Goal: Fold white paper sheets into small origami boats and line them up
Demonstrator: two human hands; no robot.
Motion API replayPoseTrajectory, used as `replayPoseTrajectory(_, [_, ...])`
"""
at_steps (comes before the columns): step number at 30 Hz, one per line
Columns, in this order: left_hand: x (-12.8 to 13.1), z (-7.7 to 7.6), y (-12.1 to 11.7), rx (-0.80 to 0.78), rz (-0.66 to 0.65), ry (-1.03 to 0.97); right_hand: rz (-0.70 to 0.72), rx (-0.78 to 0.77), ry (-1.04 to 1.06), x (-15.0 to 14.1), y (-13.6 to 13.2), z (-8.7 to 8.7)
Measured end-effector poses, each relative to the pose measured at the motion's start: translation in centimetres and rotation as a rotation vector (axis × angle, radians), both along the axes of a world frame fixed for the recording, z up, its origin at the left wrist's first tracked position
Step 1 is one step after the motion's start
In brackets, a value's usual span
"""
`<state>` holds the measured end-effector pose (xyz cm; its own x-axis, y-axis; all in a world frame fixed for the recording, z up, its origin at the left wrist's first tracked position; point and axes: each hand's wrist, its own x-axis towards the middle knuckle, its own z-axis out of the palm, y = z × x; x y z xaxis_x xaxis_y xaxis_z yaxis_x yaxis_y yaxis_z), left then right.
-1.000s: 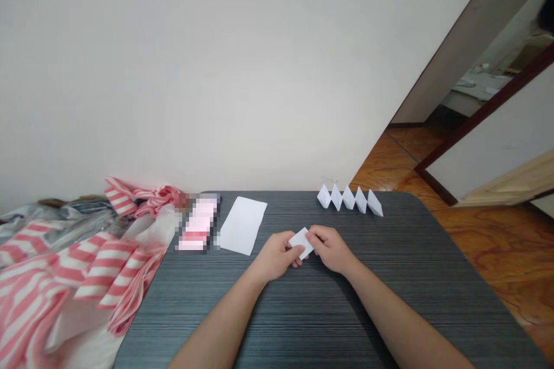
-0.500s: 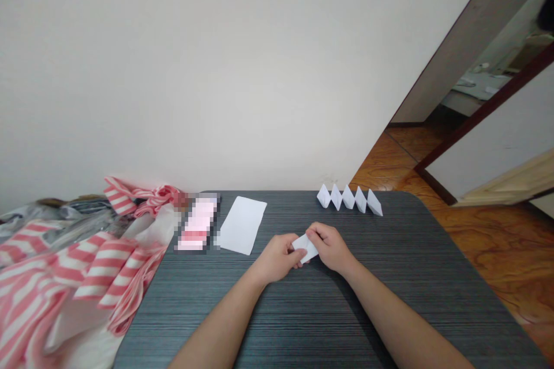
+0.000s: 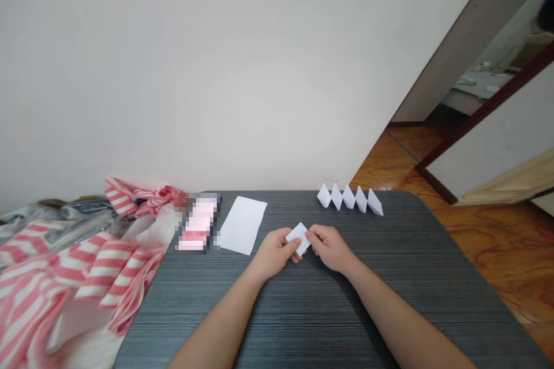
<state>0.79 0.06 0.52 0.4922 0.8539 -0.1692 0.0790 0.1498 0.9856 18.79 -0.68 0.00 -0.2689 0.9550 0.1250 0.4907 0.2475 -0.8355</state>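
White folded paper (image 3: pixel 299 233) is over the middle of the desk (image 3: pixel 298 317), pinched each side by the fingers of our left hand (image 3: pixel 274 252) and right hand (image 3: pixel 330 248), maybe to steady it. Five paper shapes (image 3: pixel 348 198) sit far right, likely for safety.

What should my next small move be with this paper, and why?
Perhaps pinch along the edge of the small white paper with your right hand, since it is at the right corner while your left hand grips the other side, thumb on top.
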Motion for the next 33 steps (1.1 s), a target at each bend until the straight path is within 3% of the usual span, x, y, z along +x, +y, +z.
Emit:
replayPoseTrajectory(12, [0.04, -0.08, 0.14, -0.084, 0.079, -0.118, 0.017, -0.032, 0.035, 0.28, 0.05, -0.09])
replayPoseTrajectory(22, [0.08, -0.11, 0.11, -0.054, 0.073, -0.070, 0.104, -0.053, 0.035, 0.72, -0.02, 0.05])
replayPoseTrajectory(28, [0.10, -0.20, 0.20, -0.091, 0.109, -0.111, 0.085, -0.084, 0.257, 0.40, -0.10, -0.48])
replayPoseTrajectory(33, [0.17, -0.53, 0.20, -0.103, 0.125, -0.146, 0.157, 0.035, 0.246, 0.46, 0.06, -0.41])
